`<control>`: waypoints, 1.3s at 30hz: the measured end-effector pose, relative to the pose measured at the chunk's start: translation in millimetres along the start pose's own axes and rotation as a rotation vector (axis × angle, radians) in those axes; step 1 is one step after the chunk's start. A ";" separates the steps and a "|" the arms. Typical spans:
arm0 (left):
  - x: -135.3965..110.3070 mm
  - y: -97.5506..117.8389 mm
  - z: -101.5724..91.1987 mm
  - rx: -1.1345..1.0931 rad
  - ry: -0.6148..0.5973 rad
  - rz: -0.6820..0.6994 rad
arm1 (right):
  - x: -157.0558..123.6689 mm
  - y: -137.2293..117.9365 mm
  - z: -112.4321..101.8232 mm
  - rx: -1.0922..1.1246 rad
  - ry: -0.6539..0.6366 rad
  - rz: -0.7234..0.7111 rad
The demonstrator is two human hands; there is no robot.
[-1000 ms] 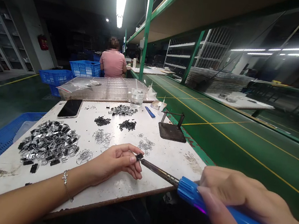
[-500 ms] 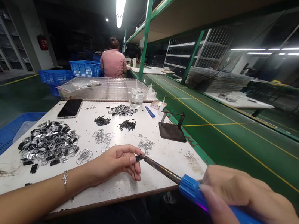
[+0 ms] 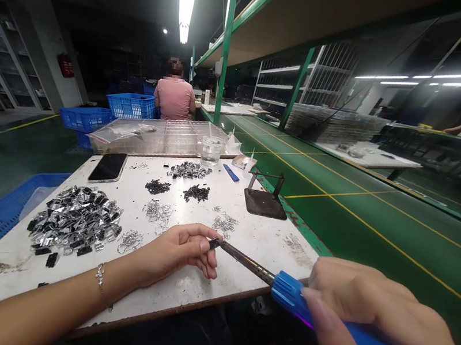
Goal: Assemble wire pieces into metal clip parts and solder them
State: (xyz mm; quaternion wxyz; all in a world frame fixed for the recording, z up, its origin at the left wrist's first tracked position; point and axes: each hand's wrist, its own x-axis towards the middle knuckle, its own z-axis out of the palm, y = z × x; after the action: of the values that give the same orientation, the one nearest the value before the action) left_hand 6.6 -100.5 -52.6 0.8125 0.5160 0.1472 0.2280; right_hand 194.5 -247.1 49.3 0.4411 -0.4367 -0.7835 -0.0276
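Note:
Between thumb and fingers, my left hand (image 3: 185, 250) pinches a small black plastic part (image 3: 214, 243) above the white table. My right hand (image 3: 383, 313) is wrapped round the blue handle of a soldering iron (image 3: 286, 289). The iron's tip meets the black part, or comes very close to it, at my left fingertips. Just beyond my left hand lie loose bent wire pieces (image 3: 226, 224). To its left is a large heap of black and clear metallic-looking parts (image 3: 77, 218).
A metal iron stand (image 3: 267, 196) is at the table's right edge. Further back are two piles of tiny black pieces (image 3: 196, 192), a clear cup (image 3: 211, 151), a blue strip (image 3: 231, 172) and a phone (image 3: 107, 167). A co-worker in pink (image 3: 175, 97) sits beyond the clear trays (image 3: 153, 136).
The soldering iron and my right hand have shifted slightly left. My left hand stays in place with the black part. At the far right, a distant person has come further into view.

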 end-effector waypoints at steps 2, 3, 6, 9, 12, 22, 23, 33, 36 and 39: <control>0.5 -0.2 -0.1 0.004 0.000 0.003 | -1.3 -1.5 2.8 0.006 0.005 0.038; 0.9 -0.3 -0.2 0.006 0.000 0.005 | -3.0 -1.1 5.1 0.017 0.023 0.046; 1.7 -0.6 -0.9 0.009 0.003 0.008 | -10.1 3.5 12.3 0.084 0.134 0.051; 1.6 -0.5 -1.2 0.014 0.002 0.007 | -14.0 6.8 14.0 0.108 0.211 0.054; 0.9 -0.6 -1.1 0.017 0.006 0.003 | -11.2 4.2 7.8 0.043 0.077 0.057; 1.6 -1.6 -1.3 0.025 0.016 -0.009 | -11.2 6.0 11.5 0.025 0.089 0.045; 1.6 -1.5 -1.3 0.023 0.017 -0.007 | -11.1 6.5 12.3 0.029 0.093 0.037; 0.7 -2.1 -2.0 0.021 0.019 -0.013 | -7.1 0.7 3.6 0.012 -0.013 0.082; 1.2 -2.0 -2.3 0.016 0.021 -0.012 | -7.3 3.5 4.9 0.016 -0.033 0.073; 1.7 -2.1 -2.1 0.010 0.016 -0.006 | -8.6 4.8 7.3 0.011 0.004 0.070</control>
State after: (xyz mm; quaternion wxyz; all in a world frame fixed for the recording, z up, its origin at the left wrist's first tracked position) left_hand 7.4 -98.7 -55.4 0.8092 0.5178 0.1565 0.2293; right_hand 195.0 -246.7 37.0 0.4458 -0.4615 -0.7669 -0.0087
